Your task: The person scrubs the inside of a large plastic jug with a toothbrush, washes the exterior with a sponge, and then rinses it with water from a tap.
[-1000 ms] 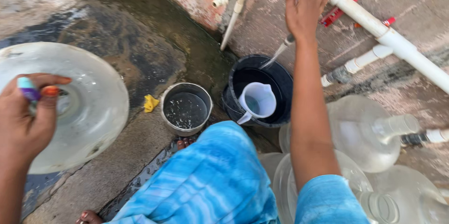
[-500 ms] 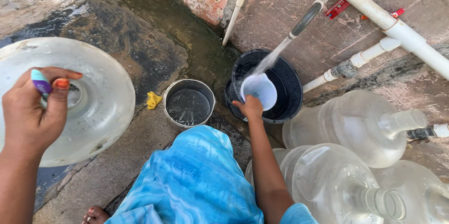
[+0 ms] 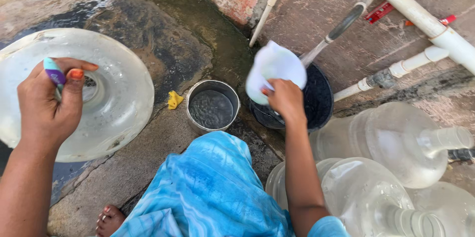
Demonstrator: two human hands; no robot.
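- Right hand (image 3: 286, 99) grips the white jug (image 3: 275, 70), lifted above the black bucket (image 3: 316, 99): scooping water.
- Left hand (image 3: 48, 102) pinches a brush handle (image 3: 53, 71) over the big bottle's (image 3: 118, 93) mouth.
- Next, probably: tip the jug there, steadily.

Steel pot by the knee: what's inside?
The steel pot holds clear water, rippled; its bottom shows through dimly. No object visible inside. The near inner wall is hidden by the rim.

Left hand (image 3: 47, 103): orange-red nail polish. Right hand (image 3: 286, 99): same polish, short light-blue sleeve (image 3: 321, 227) at the upper arm. Blue tie-dye skirt (image 3: 208, 192) between the arms; bare foot (image 3: 110, 218) just left of the skirt.
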